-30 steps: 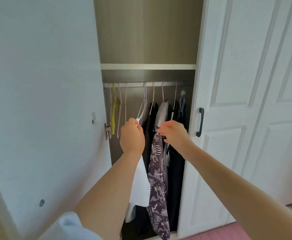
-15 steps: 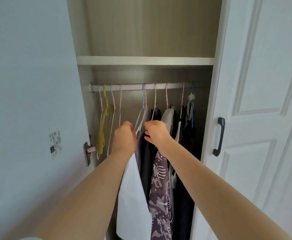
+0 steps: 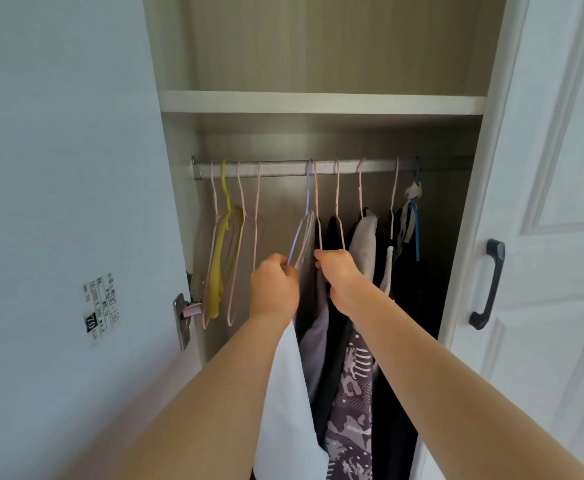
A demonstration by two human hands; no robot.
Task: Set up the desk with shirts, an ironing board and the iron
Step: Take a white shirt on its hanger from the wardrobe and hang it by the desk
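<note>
hands reach into an open wardrobe [image 3: 318, 102]. left hand [image 3: 274, 289] grips the lower wire of a pale blue hanger [image 3: 302, 223] on the rail [image 3: 283, 167], a white shirt [image 3: 289, 403] hanging below it at 6 o'clock. right hand [image 3: 341, 278], at 3 o'clock of the left, pinches a pink hanger [image 3: 338, 209] carrying a patterned purple shirt [image 3: 351, 410].

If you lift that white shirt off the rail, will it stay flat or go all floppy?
Probably floppy: the white shirt hangs straight down in a limp sheet below the left hand. It looks thin, so likely light. The hanger seems a thin wire one, so the shirt may swing or slide off if tilted.
</note>
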